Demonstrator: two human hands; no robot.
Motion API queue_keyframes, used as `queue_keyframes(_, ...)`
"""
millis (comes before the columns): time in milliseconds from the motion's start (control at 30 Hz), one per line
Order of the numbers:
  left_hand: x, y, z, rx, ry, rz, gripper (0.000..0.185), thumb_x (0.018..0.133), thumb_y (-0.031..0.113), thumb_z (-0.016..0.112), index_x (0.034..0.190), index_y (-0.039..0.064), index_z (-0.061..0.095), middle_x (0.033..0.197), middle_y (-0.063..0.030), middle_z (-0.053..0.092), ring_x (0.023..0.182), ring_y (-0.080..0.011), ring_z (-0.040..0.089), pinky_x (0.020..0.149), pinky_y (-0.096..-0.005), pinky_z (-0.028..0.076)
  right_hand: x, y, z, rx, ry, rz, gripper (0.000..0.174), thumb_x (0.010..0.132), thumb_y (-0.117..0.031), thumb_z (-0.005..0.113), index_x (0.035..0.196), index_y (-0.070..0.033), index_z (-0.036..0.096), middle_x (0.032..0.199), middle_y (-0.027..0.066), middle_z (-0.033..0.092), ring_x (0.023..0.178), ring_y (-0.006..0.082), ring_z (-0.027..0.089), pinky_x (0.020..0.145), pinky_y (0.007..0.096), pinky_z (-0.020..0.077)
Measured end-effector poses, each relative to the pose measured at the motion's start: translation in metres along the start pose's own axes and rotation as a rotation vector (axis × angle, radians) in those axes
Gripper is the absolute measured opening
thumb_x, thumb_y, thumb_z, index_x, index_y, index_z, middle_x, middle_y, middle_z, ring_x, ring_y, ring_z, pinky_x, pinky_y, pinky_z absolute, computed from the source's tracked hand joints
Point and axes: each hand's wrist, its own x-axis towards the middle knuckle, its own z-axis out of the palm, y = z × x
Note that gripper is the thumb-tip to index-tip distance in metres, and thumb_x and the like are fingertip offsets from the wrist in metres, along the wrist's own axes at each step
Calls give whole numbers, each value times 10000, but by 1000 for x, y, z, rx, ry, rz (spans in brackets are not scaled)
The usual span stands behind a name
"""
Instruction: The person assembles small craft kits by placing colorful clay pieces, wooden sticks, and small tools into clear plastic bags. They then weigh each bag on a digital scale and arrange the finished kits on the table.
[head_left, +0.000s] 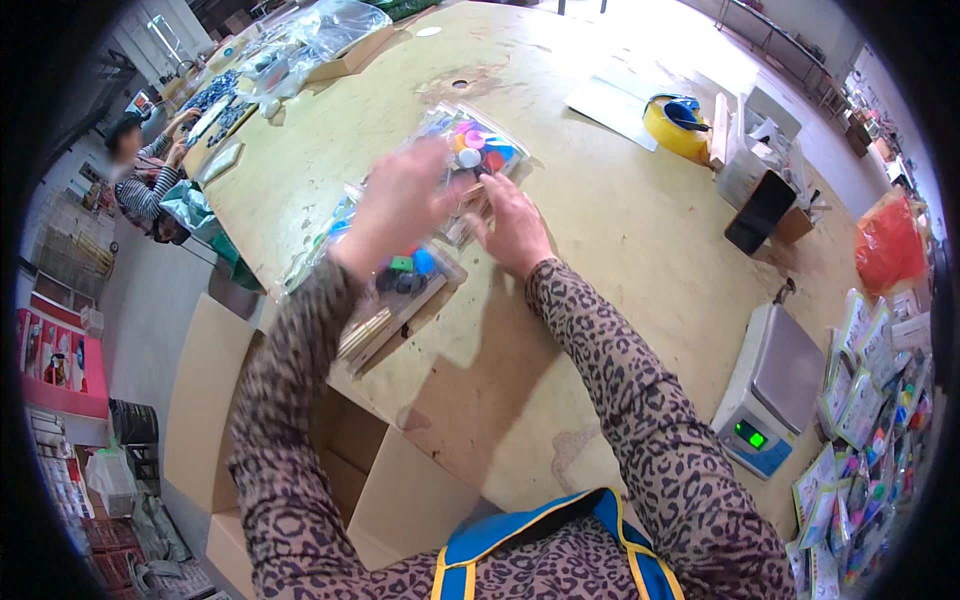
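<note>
A clear plastic bag (469, 156) of colourful small parts, with round pink, white and red pieces and wooden sticks, lies on the wooden table (600, 225) before me. My right hand (516, 225) grips its near right edge, thumb and fingers on either side of the sticks. Blurred by motion, my left hand (405, 206) is over the bag's left side and covers part of it; whether it holds anything cannot be told. Nearer to me, partly under my left forearm, lies another filled clear bag (405, 281) with black, blue and green pieces and sticks.
An open cardboard box (405, 487) stands below the table's near edge. On the right are a digital scale (787, 367), a dark phone (760, 212), yellow tape (671, 127), a plastic bin (750, 150) and piled filled bags (862, 480). A co-worker (142, 172) handles blue pieces, far left.
</note>
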Motion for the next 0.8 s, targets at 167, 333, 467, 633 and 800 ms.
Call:
queue_keyframes(167,-123,109,22,110,-238,-206,633,919,411,703,1433,69,564,1571,-181,443,1477,-345,399,1200,-548,297,4,20,-10,299,150,106,596,891,-209,742,1392,31,527,1414,242,567,1332,380,538,1162,438,403)
queue_keyframes(333,-153,84,42,261,-260,-380,669,956,489,627,1476,74,548,1640,-194,364,1534,-349,309,1244,-540,221,-42,-8,-84,372,154,184,542,937,-215,724,1389,28,552,1356,229,633,1207,326,645,1030,425,527)
queue_keyframes(467,-153,47,35,387,-314,-399,677,1006,501,554,1539,91,477,1664,-194,324,1562,-353,243,1253,-534,212,-126,-18,-189,625,175,43,399,930,-152,717,1299,-28,631,1318,181,661,1179,302,656,1014,399,525)
queue_keyframes(633,-155,57,32,368,-112,-291,587,1061,432,519,1519,67,492,1638,-205,369,1533,-366,309,1229,-550,236,-255,75,-358,-312,383,63,349,880,-120,720,1210,-20,664,1329,199,642,1254,367,601,1053,434,507)
queue_keyframes(800,-143,159,44,-293,65,-172,455,988,131,672,1412,-1,574,1529,-209,510,1420,-366,478,1189,-471,352,-357,143,-461,-1121,338,462,609,833,-198,781,1381,-71,547,1449,202,547,1261,367,592,1032,458,519)
